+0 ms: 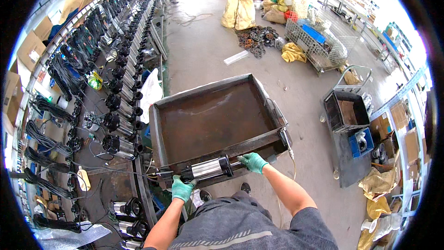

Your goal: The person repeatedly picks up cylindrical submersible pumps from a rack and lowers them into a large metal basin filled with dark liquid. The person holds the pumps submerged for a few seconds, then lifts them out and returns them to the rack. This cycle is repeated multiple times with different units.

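— Held where?
— Steel pump cylinder [209, 168], black-capped at both ends, lying level along the near rim of the rusty metal tray [159, 127] — touching that rim or just above it, hard to tell which.
— Hands?
— Both in green gloves, well apart. Left hand [183, 189] closed under the cylinder's left end, right hand [252, 162] wrapped around the right end, by the tray's near right corner.
— Inside the tray?
— Brown, stained floor, raised walls all round.
— Left of the tray?
— Long row of similar pumps [121, 111] on a bench, running far back, with coiled black cables [46, 141] further left again. White bag [151, 90] hanging close to the tray's left wall.
— Right of it?
— Small black cart [344, 111] with a handle, well apart from the tray. Beyond the tray's far side, a wire cage [319, 48], yellow sacks [239, 11] and dark round castings [256, 39] on the concrete floor.
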A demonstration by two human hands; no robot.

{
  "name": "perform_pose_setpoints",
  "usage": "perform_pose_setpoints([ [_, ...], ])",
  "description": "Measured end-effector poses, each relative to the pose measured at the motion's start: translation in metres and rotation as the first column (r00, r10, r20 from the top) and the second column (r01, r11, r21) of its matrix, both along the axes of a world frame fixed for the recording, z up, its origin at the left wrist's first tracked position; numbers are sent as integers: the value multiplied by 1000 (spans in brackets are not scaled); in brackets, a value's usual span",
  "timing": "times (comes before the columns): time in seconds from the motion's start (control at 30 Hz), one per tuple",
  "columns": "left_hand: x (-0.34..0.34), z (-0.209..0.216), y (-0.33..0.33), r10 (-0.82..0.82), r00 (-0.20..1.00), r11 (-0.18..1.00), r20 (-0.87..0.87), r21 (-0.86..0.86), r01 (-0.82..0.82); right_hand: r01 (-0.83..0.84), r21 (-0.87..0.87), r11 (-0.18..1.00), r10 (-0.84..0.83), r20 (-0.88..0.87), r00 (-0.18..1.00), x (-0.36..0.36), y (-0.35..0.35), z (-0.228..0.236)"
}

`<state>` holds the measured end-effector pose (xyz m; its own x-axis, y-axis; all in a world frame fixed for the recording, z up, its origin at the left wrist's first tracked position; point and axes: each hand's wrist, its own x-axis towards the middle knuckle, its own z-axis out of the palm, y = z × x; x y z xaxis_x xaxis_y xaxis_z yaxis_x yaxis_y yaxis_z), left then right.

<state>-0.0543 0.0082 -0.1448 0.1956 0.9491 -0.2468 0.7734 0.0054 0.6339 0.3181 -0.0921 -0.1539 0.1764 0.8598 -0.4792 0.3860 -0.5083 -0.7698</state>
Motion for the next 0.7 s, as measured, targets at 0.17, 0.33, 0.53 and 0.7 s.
perform_pose_setpoints([
  [0.17, 10, 11, -1, -16, 1000, 1000, 24, 6, 15, 338, 85, 937, -295, -322, 900, -10, -16, -29],
  [0.33, 6, -1, 2, -5, 999, 999, 38, 45, 3, 262, -64, 963, -268, -114, 957, -8, 0, -16],
  [0.53, 9, -4, 5, -10, 1000, 1000, 6, 13, 10, 142, -11, 990, -140, 96, 985, 1, 4, -23],
  [0.7, 5, 5, 0, -14, 999, 1000, 49, 13, 13, 278, 605, 746, -631, 508, 587, 52, -42, 5],
])
